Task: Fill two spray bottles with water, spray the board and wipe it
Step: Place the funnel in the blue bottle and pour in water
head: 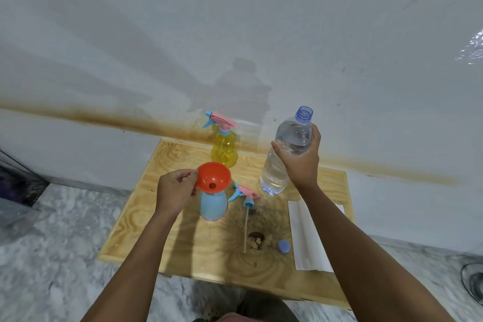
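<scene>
**Ready to pour through the funnel**

Fingers of the left hand (175, 191) pinch the rim of the orange funnel (214, 176), seated in the blue spray bottle (213, 204) on the board (156, 217). Fingers of the right hand (300, 162) wrap the uncapped water bottle (285, 154) beside it. Tip slowly over the funnel's centre.

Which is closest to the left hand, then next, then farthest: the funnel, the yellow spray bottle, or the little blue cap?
1. Orange funnel: pinched by the left hand.
2. Yellow spray bottle: behind, near the wall.
3. Blue cap: front right.
</scene>
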A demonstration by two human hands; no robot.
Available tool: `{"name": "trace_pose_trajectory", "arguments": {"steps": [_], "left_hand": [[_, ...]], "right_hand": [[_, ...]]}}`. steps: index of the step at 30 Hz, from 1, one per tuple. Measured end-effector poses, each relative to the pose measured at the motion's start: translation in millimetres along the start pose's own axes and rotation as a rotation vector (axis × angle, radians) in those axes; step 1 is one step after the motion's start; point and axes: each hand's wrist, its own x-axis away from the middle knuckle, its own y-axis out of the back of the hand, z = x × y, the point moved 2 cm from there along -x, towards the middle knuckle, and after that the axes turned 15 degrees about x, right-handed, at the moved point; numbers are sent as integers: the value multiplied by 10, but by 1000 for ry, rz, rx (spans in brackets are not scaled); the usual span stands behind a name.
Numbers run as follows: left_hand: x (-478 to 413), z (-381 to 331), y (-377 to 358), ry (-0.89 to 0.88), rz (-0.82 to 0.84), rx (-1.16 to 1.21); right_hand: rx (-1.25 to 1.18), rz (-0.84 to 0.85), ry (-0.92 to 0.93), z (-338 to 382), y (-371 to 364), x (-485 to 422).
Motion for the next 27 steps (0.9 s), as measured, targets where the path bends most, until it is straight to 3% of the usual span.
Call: {"name": "trace_pose_trajectory", "arguments": {"steps": [8, 13, 15, 18, 20, 27], "left_hand": [[-10, 3, 17, 8, 4, -10], [-10, 3, 21, 13, 10, -1], [-8, 2, 20, 11, 16, 5], [-21, -2, 8, 4, 19, 1], [-27, 2, 6, 1, 23, 1], [30, 58, 70, -7, 41, 5]], "right_hand": [[114, 11, -80, 44, 38, 92], [143, -363, -125, 157, -39, 606], [79, -235, -170, 183, -209, 866], [5, 297, -268, 213, -507, 1035], [-4, 549, -316, 242, -641, 1044], [62, 511, -308, 323, -760, 1111]]}}
